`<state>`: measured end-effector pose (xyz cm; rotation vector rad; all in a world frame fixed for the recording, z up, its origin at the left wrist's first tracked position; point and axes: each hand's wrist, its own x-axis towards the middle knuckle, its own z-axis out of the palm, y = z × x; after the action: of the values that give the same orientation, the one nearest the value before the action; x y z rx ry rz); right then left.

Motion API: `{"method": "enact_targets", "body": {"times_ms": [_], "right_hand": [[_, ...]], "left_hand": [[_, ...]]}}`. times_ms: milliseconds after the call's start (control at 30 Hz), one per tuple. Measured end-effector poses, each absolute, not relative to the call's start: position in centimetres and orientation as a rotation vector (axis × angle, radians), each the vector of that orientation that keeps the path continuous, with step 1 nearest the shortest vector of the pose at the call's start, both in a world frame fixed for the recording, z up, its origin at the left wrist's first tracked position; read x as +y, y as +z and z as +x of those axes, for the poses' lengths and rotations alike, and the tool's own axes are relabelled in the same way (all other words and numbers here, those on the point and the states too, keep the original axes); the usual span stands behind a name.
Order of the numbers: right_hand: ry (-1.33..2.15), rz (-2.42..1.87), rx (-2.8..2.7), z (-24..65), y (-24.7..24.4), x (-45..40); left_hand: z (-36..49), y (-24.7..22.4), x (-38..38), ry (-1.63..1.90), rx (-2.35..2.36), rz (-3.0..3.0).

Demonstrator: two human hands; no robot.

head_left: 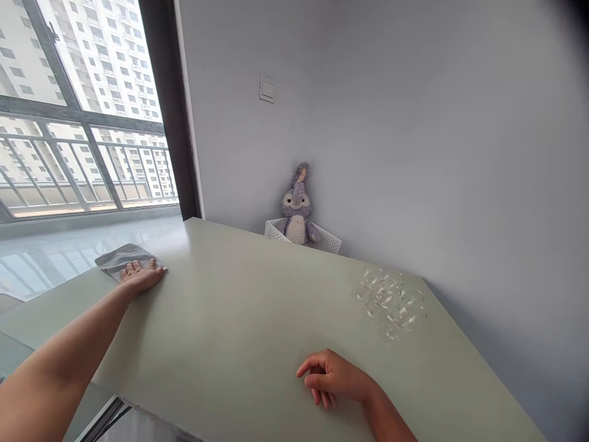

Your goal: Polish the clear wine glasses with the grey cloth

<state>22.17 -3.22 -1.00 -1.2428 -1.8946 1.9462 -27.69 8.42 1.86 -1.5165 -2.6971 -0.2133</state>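
A grey cloth (120, 258) lies on the pale green tabletop (239, 307), its far part reaching the left edge. My left hand (142, 276) rests flat on it, palm down with fingers outstretched, covering its near right part. Over the front of the table is my right hand (329, 377), fingers loosely bent and apart, holding nothing. Whether it touches the surface I cannot tell. Beyond that hand, on the right, sits a cluster of clear, rounded transparent pieces (391, 301); their exact kind is hard to make out.
Behind the far table edge, a plush rabbit (297, 212) sits in a white perforated basket (327, 240) in the wall corner. A light switch (267, 89) is on the wall. Large windows (83, 116) with a railing stand on the left. The right table edge runs along the wall.
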Motion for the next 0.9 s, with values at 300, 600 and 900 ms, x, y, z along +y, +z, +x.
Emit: {"method": "enact_targets", "body": {"times_ms": [300,600,900], "right_hand": [[2.000,-1.146,-1.953,22.1,-0.7,-3.5],[1.715,-0.951,-1.613,22.1,-0.4,-3.1],[1.555,-1.048,-1.378,22.7,-0.6,-2.3]], "left_hand": [[-19.7,-3.0,6.2,-0.018,-2.324,-2.302],[-3.2,-2.7,-5.1,-0.228,-0.914,-3.225],[9.0,-1.7,-5.5,-0.225,-0.486,-3.423]]}}
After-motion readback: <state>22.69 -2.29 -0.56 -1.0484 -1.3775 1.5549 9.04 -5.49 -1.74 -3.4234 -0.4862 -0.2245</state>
